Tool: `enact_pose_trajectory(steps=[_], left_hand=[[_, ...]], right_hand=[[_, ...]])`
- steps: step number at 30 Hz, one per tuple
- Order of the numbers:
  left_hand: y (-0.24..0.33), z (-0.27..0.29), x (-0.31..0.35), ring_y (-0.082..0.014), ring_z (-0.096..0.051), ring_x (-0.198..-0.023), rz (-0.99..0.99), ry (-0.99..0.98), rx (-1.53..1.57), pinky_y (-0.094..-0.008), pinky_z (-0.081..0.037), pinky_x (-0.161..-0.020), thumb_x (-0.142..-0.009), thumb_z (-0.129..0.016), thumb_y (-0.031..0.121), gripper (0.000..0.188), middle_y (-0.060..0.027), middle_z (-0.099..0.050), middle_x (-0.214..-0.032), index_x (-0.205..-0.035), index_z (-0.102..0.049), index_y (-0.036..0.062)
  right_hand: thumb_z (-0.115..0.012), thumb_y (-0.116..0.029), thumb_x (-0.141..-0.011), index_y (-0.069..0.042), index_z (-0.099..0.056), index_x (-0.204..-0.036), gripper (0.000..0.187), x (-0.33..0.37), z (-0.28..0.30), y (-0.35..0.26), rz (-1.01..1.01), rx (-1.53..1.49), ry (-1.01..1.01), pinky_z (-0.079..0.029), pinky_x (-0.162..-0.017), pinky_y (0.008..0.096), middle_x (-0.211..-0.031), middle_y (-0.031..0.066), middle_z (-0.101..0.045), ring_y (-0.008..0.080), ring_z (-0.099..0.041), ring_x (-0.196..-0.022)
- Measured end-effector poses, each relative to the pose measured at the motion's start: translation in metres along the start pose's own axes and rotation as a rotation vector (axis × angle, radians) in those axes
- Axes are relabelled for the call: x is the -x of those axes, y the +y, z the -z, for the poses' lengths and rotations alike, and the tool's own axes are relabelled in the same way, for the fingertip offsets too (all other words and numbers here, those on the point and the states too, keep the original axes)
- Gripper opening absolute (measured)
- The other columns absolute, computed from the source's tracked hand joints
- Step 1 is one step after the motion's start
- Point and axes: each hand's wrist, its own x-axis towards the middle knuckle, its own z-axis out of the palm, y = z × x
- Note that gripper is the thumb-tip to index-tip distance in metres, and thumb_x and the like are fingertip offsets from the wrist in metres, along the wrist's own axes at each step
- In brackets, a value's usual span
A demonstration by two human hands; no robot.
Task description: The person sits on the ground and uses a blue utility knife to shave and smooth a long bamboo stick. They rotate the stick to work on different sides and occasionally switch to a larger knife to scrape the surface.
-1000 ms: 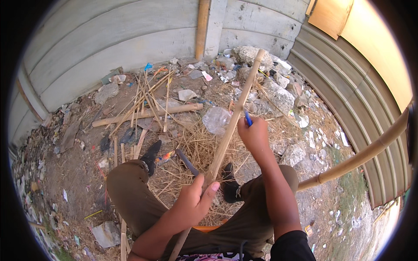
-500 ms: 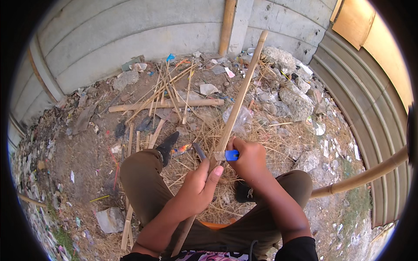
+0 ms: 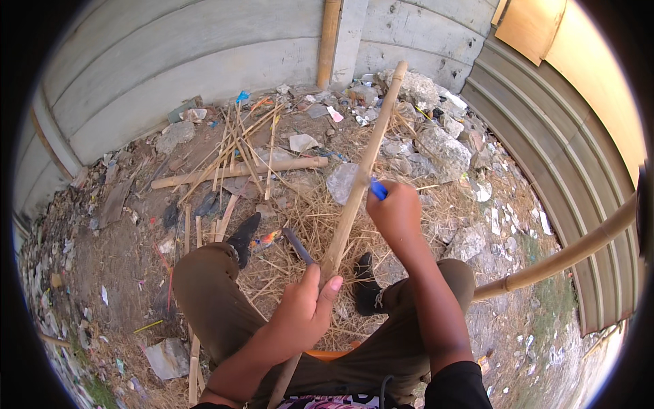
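Observation:
A long split bamboo pole [image 3: 353,198] slants from my lap up toward the wall. My left hand [image 3: 302,310] is closed round its lower part, thumb along the top. A dark flat blade [image 3: 298,247] sticks out beyond the left fingers; its handle is hidden, so I cannot tell whether that hand holds it too. Farther up the pole, my right hand [image 3: 395,213] is closed on a small blue tool [image 3: 378,190] at the pole's right side. Most of the tool is hidden by the fingers and the pole.
Thin bamboo strips [image 3: 238,146] lie piled over a bamboo length [image 3: 238,172] ahead. Concrete chunks [image 3: 443,150] sit by the grey wall [image 3: 197,54]. Another bamboo pole [image 3: 558,258] slants in from the right, before corrugated sheeting [image 3: 545,150]. Straw shavings [image 3: 327,232] lie between my feet.
My right hand has moved away from me along the pole with the blue tool, from close by the left hand. The left hand keeps its hold. The whole view has shifted slightly.

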Motion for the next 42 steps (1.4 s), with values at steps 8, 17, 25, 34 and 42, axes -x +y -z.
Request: enact_pose_trajectory(steps=[8, 17, 25, 34, 42], left_hand=[[0.010, -0.015, 0.009, -0.0214, -0.056, -0.044, -0.038, -0.119, 0.052, -0.0385, -0.039, -0.044, -0.105, -0.051, 0.024, 0.029, -0.0129, -0.051, -0.054, -0.099, -0.043, -0.0027], [0.000, -0.026, 0.008, -0.0198, -0.058, -0.047, -0.024, -0.174, 0.053, -0.0374, -0.040, -0.045, -0.103, -0.055, 0.029, 0.036, -0.0128, -0.053, -0.054, -0.102, -0.046, -0.0055], [-0.017, 0.000, -0.010, -0.0088, -0.048, -0.051, -0.018, -0.023, 0.181, -0.0310, -0.037, -0.047, -0.105, -0.053, 0.031, 0.032, -0.0034, -0.050, -0.059, -0.106, -0.052, -0.0011], [-0.021, 0.008, -0.012, -0.0071, -0.045, -0.054, 0.046, -0.086, 0.433, -0.0288, -0.038, -0.049, -0.108, -0.045, 0.035, 0.034, 0.0010, -0.047, -0.064, -0.112, -0.051, 0.0019], [-0.016, 0.000, -0.007, -0.0108, -0.050, -0.056, 0.062, -0.081, 0.330, -0.0313, -0.042, -0.054, -0.108, -0.042, 0.035, 0.035, -0.0032, -0.051, -0.064, -0.109, -0.049, 0.0008]], right_hand=[[-0.060, -0.023, -0.083, 0.003, -0.070, -0.075, 0.029, -0.039, 0.015, 0.046, -0.218, 0.022, 0.166, -0.054, -0.069, 0.0499, -0.072, 0.0272, -0.065, 0.0455, -0.066, -0.071], [-0.064, -0.023, -0.084, 0.007, -0.065, -0.070, 0.034, -0.040, 0.016, 0.078, -0.124, -0.156, 0.207, -0.050, -0.058, 0.0465, -0.063, 0.0252, -0.062, 0.0428, -0.060, -0.056], [-0.069, -0.019, -0.081, -0.003, -0.068, -0.073, 0.017, 0.028, -0.016, 0.000, 0.237, -0.252, -0.030, -0.050, -0.054, 0.0458, -0.059, 0.0186, -0.061, 0.0394, -0.060, -0.053], [-0.071, -0.015, -0.076, -0.011, -0.065, -0.074, 0.008, 0.051, -0.018, -0.020, 0.381, -0.230, -0.051, -0.050, -0.053, 0.0432, -0.060, 0.0130, -0.062, 0.0342, -0.064, -0.056], [-0.067, -0.016, -0.085, -0.005, -0.058, -0.064, 0.026, 0.039, -0.008, -0.024, 0.350, -0.150, 0.122, -0.045, -0.051, 0.0460, -0.056, 0.0184, -0.056, 0.0379, -0.058, -0.051]])
